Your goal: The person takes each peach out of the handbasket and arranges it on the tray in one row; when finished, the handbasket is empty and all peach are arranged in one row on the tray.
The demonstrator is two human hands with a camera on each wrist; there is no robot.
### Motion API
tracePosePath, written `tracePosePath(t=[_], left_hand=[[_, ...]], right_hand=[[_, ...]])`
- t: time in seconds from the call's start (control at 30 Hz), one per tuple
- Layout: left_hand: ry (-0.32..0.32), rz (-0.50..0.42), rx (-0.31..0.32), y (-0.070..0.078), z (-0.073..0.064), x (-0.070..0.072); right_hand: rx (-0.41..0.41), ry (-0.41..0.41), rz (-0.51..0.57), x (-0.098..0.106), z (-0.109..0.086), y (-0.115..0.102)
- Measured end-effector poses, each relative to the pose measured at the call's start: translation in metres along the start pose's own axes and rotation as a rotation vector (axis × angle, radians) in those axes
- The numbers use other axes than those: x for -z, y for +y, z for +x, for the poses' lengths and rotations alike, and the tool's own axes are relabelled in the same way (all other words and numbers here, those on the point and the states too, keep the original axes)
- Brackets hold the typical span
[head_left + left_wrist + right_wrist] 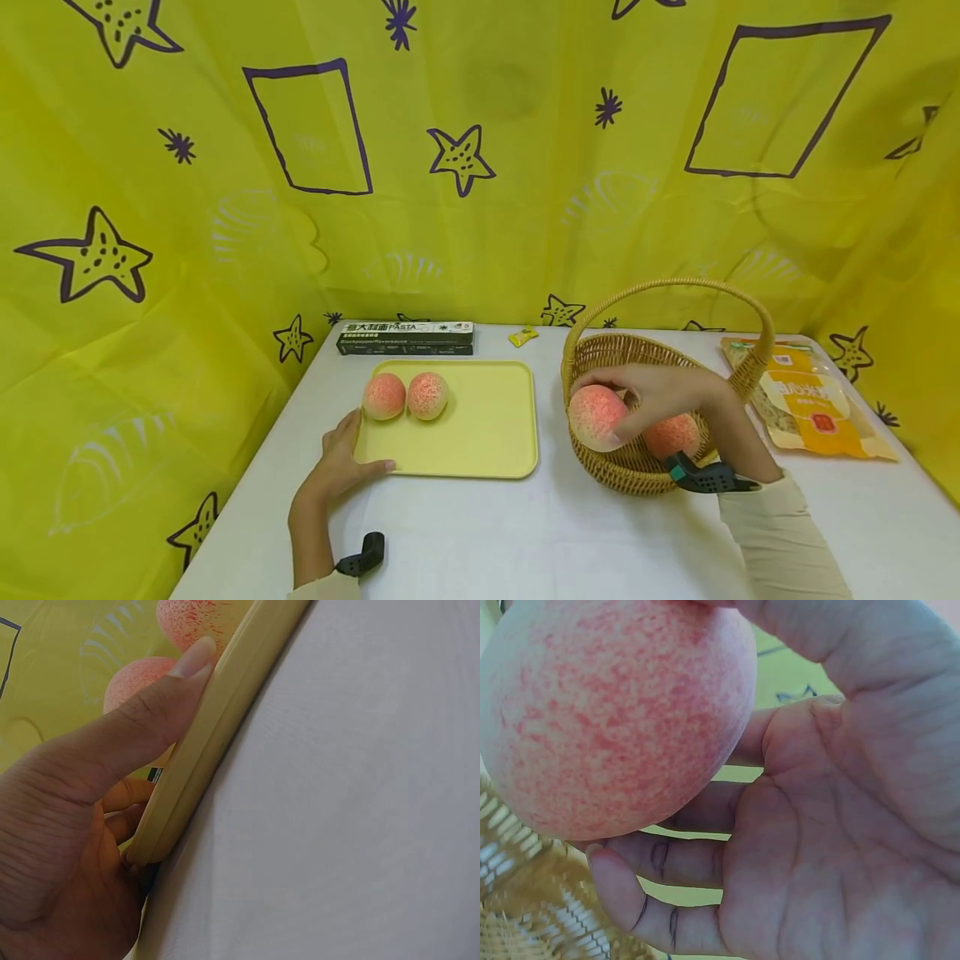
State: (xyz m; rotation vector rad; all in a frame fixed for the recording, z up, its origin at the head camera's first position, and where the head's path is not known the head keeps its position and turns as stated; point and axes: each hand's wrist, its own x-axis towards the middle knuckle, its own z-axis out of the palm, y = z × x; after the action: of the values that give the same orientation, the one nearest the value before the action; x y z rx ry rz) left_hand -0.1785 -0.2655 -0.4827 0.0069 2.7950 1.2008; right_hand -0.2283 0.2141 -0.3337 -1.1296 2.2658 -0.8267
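Right hand holding peach by basket
Left hand grips tray corner; tray has two peaches, basket another peach

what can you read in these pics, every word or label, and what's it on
"意大利面 PASTA": top of the box
"Blackpepperflavorsauce": front of the same box
Box's smaller print: too small to read
Bag: Chinese characters, too blurred to read surely
Yellow wrapper: markings too small
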Motion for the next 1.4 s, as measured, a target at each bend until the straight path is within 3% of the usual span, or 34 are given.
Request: tracePosePath(t=[0.17, 0.5, 0.9, 1.4], left_hand=[[0.001, 0.01, 0.008, -0.001, 0.0, -0.001], [0.002, 0.006, 0.012, -0.001, 0.001, 0.0], [0.0, 0.014, 0.021, -0.001, 0.002, -0.001], [0.015, 0.003, -0.008, -0.003, 0.002, -0.002]], right_hand=[[0.073, -0.008, -0.001, -0.004, 0.01, -0.009], [0.104, 0.014, -0.087, -0.013, 0.036, -0.027], [0.03, 0.111, 0.075, -0.028, 0.068, -0.036], [-0.105, 0.269, 0.073, -0.058, 0.116, -0.032]])
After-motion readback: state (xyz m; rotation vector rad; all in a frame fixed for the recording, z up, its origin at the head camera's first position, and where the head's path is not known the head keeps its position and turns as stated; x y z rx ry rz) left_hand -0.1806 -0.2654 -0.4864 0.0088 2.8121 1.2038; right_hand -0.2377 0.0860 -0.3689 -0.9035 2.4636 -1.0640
